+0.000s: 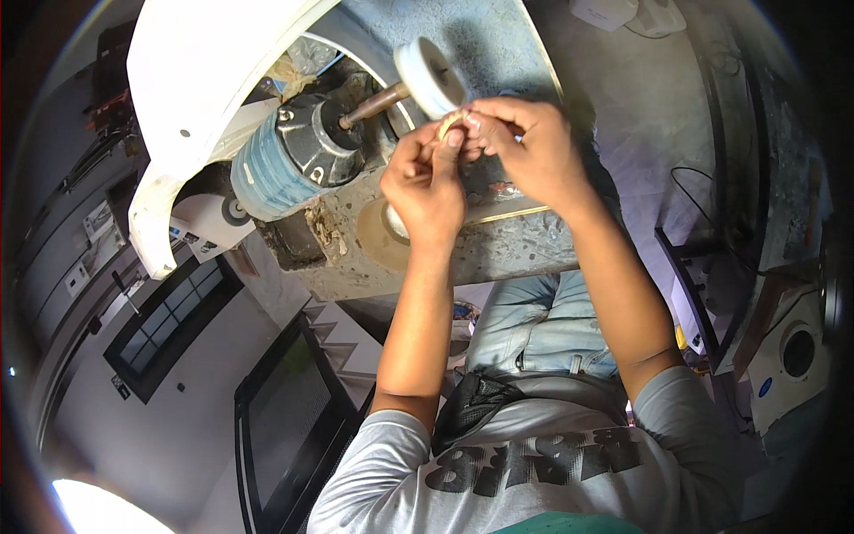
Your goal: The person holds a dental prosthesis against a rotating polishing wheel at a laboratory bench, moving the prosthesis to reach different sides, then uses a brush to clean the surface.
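A small curved gold-coloured piece (450,122) is pinched between both of my hands, close in front of a white buffing wheel (431,78). Thumb and fingers of my left hand (427,187) are closed on its near side. My right hand (538,156) grips its other end with the fingertips, which partly cover it. Whether the piece touches the wheel I cannot tell. The wheel sits on a brown shaft (375,105) coming out of a blue and black motor (289,156) to the left of my hands.
A large white curved hood (200,80) arches over the motor. Below my hands runs the stained bench edge (516,245), with a round tan dish (374,238) and a dark grimy tray (292,242) on the bench. A black metal frame (689,285) stands at the right.
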`<state>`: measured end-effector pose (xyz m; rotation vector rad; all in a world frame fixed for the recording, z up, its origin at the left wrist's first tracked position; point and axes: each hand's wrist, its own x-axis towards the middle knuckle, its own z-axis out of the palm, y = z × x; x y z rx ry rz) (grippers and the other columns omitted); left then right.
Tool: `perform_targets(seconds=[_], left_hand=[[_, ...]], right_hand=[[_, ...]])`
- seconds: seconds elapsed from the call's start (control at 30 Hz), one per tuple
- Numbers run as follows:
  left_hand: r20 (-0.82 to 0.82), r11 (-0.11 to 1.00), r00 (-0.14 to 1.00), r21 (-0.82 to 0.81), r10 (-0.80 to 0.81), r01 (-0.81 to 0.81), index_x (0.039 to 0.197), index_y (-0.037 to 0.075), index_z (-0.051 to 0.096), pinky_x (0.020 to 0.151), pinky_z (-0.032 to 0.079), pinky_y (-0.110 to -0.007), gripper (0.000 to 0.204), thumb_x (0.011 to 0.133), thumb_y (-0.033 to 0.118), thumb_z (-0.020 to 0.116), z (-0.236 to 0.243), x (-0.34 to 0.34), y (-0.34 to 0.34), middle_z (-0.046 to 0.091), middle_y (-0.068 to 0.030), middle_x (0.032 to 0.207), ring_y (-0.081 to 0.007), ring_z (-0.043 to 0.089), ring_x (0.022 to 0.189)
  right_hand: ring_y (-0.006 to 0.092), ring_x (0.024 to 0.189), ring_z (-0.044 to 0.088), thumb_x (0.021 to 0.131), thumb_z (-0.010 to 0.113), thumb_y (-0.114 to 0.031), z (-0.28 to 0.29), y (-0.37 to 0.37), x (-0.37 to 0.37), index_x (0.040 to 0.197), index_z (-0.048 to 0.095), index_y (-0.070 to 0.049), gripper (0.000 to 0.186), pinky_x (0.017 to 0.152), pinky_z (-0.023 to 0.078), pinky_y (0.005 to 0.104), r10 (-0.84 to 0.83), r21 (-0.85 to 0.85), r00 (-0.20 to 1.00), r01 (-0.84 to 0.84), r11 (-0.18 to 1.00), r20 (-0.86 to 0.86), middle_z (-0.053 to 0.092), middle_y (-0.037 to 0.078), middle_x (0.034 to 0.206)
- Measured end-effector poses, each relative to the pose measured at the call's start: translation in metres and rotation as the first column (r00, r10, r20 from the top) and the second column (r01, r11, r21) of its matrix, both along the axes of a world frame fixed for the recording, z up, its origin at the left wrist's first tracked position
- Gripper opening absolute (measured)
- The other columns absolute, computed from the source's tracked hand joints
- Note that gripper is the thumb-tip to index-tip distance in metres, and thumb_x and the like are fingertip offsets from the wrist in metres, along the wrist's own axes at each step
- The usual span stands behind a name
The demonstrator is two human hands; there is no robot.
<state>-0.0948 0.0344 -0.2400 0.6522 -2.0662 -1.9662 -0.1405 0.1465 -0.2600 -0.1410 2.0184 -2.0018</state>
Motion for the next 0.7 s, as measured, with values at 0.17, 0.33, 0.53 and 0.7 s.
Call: perform_targets(seconds=[0.17, 0.33, 0.53, 0.7], left_hand=[[0.029, 0.999, 1.000, -0.046, 0.009, -0.008, 0.095, -0.012, 0.056, 0.067, 0.056, -0.030, 0.014, 0.085, -0.002, 0.056, 0.003, 0.007, -0.005, 0.065, -0.0170, 0.087, -0.0186, 0.065, 0.070], [-0.220, 0.849, 0.965, -0.528, -0.146, 0.008, 0.100, -0.012, 0.051, 0.075, 0.056, -0.035, 0.016, 0.087, -0.002, 0.051, 0.021, 0.027, -0.015, 0.062, -0.0238, 0.094, -0.0269, 0.064, 0.087], [-0.380, 0.949, 0.923, -0.307, -0.057, -0.067, 0.099, -0.011, 0.050, 0.075, 0.055, -0.039, 0.016, 0.088, 0.000, 0.052, 0.043, 0.028, -0.002, 0.061, -0.0288, 0.095, -0.0329, 0.064, 0.087], [-0.446, 0.955, 0.893, -0.285, -0.055, -0.083, 0.100, -0.011, 0.049, 0.077, 0.054, -0.041, 0.017, 0.088, 0.001, 0.052, 0.049, 0.028, 0.002, 0.060, -0.0308, 0.095, -0.0335, 0.064, 0.087]], right_hand=[[0.0269, 0.063, 0.063, 0.082, 0.058, -0.008, 0.004, -0.002, 0.004, 0.091, 0.063, 0.003, 0.014, 0.060, 0.049, 0.0307, -0.002, 0.021, 0.989, 0.006, 1.000, -0.147, 0.064, 0.014, 0.071], [0.0336, 0.108, 0.047, 0.076, 0.065, -0.012, 0.013, 0.027, 0.007, 0.122, 0.047, 0.000, 0.051, 0.089, 0.043, 0.0374, 0.238, 0.625, 0.901, 0.045, 0.779, -0.362, 0.047, 0.019, 0.120], [0.0300, 0.107, 0.047, 0.074, 0.062, -0.006, -0.013, 0.021, 0.010, 0.116, 0.047, 0.009, 0.047, 0.094, 0.040, 0.0347, 0.334, 0.720, 0.862, 0.050, 0.692, -0.381, 0.050, 0.019, 0.113], [0.0291, 0.104, 0.049, 0.075, 0.055, -0.001, -0.017, 0.017, 0.009, 0.111, 0.049, 0.010, 0.039, 0.092, 0.041, 0.0334, 0.354, 0.776, 0.844, 0.110, 0.621, -0.404, 0.052, 0.019, 0.107]])
